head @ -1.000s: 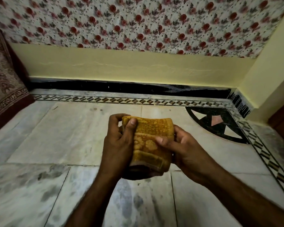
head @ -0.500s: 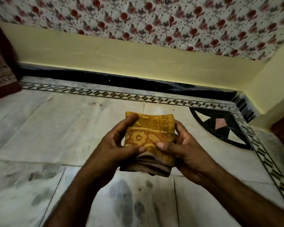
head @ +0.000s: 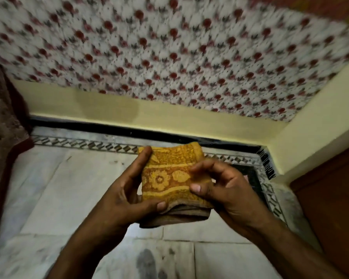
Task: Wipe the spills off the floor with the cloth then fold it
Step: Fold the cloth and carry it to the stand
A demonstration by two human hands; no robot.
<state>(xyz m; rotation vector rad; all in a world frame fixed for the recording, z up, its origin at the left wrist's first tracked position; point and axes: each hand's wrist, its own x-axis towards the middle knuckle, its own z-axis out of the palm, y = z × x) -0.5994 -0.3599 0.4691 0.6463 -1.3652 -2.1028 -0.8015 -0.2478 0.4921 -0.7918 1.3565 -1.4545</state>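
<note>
A yellow-orange patterned cloth is folded into a thick small rectangle and held in the air above the marble floor. My left hand grips its left side, with the thumb on the lower front edge. My right hand holds its right side, thumb pressed on the front face and fingers curled above. Dark damp smudges mark the floor tiles below my hands.
A wall with red floral cloth over a yellow band rises ahead, with a black skirting along its foot. A dark patterned fabric hangs at the left. A brown wooden door stands at the right, past the corner.
The view has tilted up toward the wall. The folded cloth has risen in my hands, and my left thumb has slid down to its lower edge.
</note>
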